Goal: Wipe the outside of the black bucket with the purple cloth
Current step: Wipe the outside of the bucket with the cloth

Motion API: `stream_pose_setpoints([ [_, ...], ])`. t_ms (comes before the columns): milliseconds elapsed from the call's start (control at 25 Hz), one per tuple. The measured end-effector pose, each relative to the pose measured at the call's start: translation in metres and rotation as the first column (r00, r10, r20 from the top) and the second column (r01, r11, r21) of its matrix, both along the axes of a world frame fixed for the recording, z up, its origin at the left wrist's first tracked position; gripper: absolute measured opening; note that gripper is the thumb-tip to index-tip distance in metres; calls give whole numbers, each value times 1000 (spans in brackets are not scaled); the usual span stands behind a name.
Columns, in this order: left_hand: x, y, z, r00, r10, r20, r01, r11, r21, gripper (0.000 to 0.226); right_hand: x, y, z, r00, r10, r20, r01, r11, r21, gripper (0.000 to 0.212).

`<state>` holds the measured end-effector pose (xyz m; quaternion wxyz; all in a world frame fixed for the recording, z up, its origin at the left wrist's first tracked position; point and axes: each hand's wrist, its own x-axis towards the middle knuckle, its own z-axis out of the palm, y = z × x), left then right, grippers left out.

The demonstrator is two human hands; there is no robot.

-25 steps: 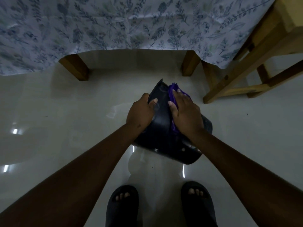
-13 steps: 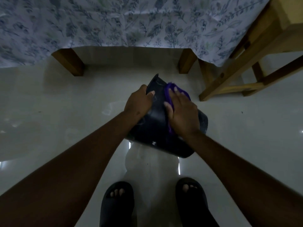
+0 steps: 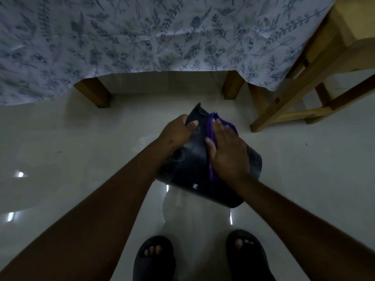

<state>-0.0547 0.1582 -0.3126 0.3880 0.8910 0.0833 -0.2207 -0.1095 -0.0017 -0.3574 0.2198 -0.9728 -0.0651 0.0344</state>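
I see the black bucket (image 3: 188,165) tipped on its side in mid-scene, one end far left, the other near right, its glossy wall facing up with a small white mark near the near end. The purple cloth (image 3: 210,128) lies bunched against that wall's right side, reaching the far end.

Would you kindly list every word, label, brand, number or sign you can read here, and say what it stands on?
There is no readable text anywhere in this view.
On the black bucket: one small white mark near its lower edge, too small and blurred to read.
On the tablecloth: leaf and flower print only, no words.
On the purple cloth: nothing legible.
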Motion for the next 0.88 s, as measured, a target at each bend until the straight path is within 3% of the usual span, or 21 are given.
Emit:
stream_pose_setpoints([
  [160,-38,18,-2,997,25,68,-19,996,-92,32,34,-14,-5,998,-50,-40,53,996,71,58],
  [360,-46,20,-14,984,106,142,-100,994,-53,32,-46,-5,-12,996,85,15,-82,984,-161,63],
  [480,-33,14,-13,991,39,128,-34,999,-42,29,-86,1,-15,978,205,40,-194,961,-197,66],
  [600,-38,18,-13,993,37,111,-28,996,-88,32,-10,11,-6,999,42,-22,-43,997,-64,57],
  [720,-48,20,-16,989,87,116,-75,992,-104,33,62,-9,-5,962,-131,-242,159,982,103,56],
  [800,-45,22,-18,989,96,115,-88,994,-71,34,40,-16,-6,965,-127,-231,147,987,71,55],
  [880,-40,22,-19,989,100,110,-96,995,-39,35,-18,-4,-5,994,-12,-105,2,995,-96,60],
])
